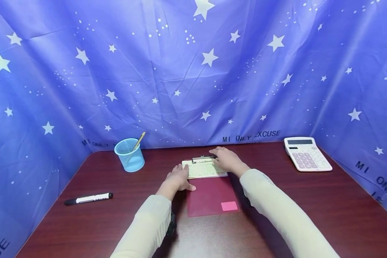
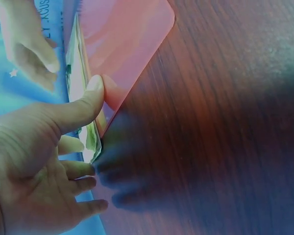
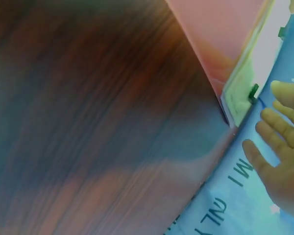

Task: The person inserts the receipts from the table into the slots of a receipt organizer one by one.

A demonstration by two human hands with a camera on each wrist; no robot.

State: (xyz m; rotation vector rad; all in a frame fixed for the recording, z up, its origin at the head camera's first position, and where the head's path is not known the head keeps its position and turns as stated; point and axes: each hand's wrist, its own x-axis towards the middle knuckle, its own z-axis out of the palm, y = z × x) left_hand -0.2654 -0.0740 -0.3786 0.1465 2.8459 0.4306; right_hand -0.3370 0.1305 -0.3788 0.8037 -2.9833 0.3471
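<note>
A dark red clipboard (image 1: 211,197) lies on the table, with a pink label (image 1: 229,206) at its lower right corner. Under its metal clip (image 1: 202,159), sheets of grid-lined paper (image 1: 204,170) cover the top part. My left hand (image 1: 177,178) is at the left edge, fingers by the paper and thumb over the board. In the left wrist view that thumb (image 2: 88,105) lies straight across the edge of the board, which looks pink there. Near the clip's right end is my right hand (image 1: 227,159); its fingers (image 3: 279,129) are spread and relaxed in the right wrist view.
A blue mesh pen cup (image 1: 130,163) holding a pencil (image 1: 139,141) stands at the back left. Nearer on the left lies a black-and-white marker (image 1: 88,199). A calculator (image 1: 307,154) sits at the back right. A blue star-patterned curtain (image 1: 180,71) hangs behind the table (image 1: 271,215).
</note>
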